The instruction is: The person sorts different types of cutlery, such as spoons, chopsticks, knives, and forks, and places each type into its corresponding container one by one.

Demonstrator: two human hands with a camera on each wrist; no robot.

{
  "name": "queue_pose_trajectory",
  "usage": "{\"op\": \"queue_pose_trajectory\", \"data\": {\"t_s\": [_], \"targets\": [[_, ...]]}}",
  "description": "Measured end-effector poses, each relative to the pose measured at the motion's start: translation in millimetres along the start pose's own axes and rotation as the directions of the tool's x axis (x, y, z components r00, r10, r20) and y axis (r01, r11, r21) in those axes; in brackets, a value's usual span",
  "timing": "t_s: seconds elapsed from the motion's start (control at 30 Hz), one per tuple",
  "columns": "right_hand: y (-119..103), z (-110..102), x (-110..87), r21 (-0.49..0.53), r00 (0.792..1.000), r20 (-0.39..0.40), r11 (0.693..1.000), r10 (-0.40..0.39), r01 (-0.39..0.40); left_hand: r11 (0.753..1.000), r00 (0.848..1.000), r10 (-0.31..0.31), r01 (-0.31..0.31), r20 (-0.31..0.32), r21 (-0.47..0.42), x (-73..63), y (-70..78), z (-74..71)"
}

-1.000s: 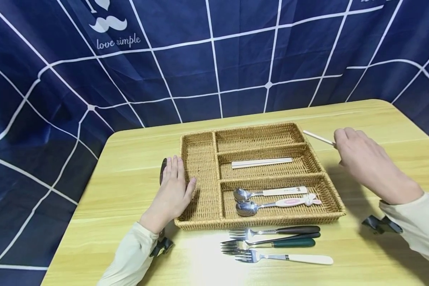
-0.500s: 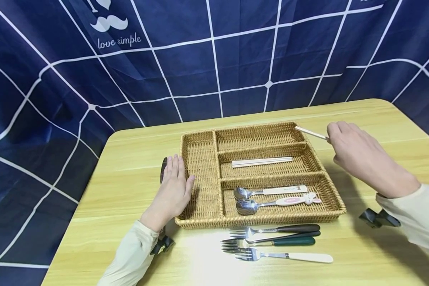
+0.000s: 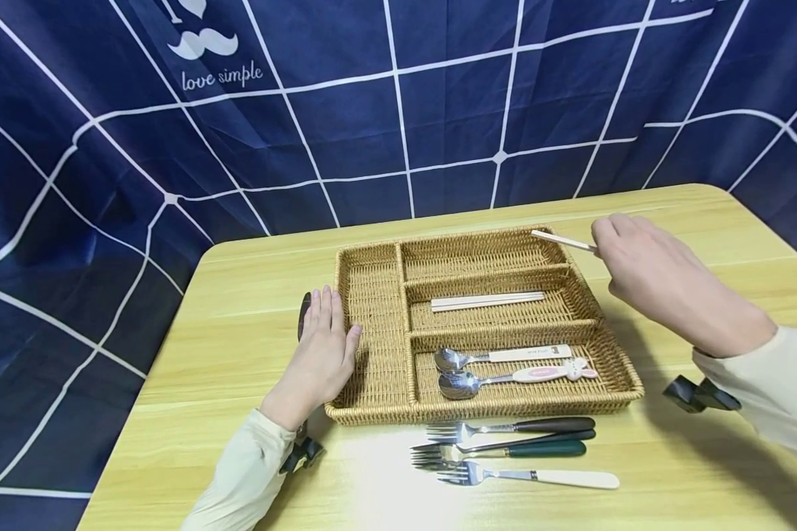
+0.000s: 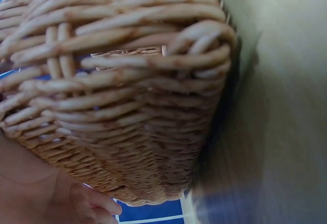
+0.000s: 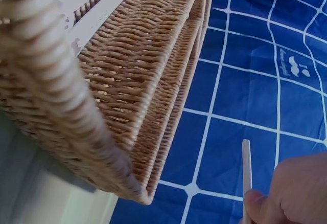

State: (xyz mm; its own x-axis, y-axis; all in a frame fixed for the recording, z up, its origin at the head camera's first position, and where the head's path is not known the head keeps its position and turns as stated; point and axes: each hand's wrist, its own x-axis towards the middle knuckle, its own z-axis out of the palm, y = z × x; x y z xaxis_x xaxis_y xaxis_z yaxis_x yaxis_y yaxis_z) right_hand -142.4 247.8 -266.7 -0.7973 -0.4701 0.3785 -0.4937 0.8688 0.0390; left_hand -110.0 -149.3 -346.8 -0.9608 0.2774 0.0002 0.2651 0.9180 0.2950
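My right hand (image 3: 660,280) pinches a slim white chopstick (image 3: 561,240), whose free end reaches over the back right corner of the wicker cutlery tray (image 3: 438,410). In the right wrist view this chopstick (image 5: 247,165) sticks up past the thumb. My left hand (image 3: 319,354) rests along the tray's left rim with its fingers straight. Two white chopsticks (image 3: 487,302) lie in the middle compartment. The front compartment holds a spoon with a plain white handle (image 3: 501,355) and a spoon with a pink-and-white rabbit handle (image 3: 518,377). The left wrist view shows the tray's woven wall (image 4: 143,132) close up.
Several forks lie on the wooden table (image 3: 239,332) in front of the tray, among them a white-handled fork (image 3: 571,479) and a green-handled fork (image 3: 547,449). A dark rounded object (image 3: 302,316) shows beside the left fingers, mostly hidden. A blue curtain (image 3: 345,125) hangs behind.
My right hand has moved left and slightly away from me, carrying the chopstick's tip from beside the tray to over its back right corner. The left hand stays put.
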Motion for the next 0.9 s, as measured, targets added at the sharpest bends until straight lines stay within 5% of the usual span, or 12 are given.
{"op": "queue_pose_trajectory", "data": {"t_s": [0.27, 0.9], "targets": [[-10.7, -5.1, 10.7, -0.02, 0.998, 0.051, 0.999, -0.035, 0.036, 1.0, 1.0, -0.002, 0.002, -0.005, -0.007, 0.2, 0.6, -0.3], [-42.0, 5.2, 36.5, -0.037, 0.982, -0.005, 0.981, -0.191, 0.191, 1.0, 1.0, 0.001, -0.001, -0.005, -0.005, 0.1, -0.4, 1.6]]}}
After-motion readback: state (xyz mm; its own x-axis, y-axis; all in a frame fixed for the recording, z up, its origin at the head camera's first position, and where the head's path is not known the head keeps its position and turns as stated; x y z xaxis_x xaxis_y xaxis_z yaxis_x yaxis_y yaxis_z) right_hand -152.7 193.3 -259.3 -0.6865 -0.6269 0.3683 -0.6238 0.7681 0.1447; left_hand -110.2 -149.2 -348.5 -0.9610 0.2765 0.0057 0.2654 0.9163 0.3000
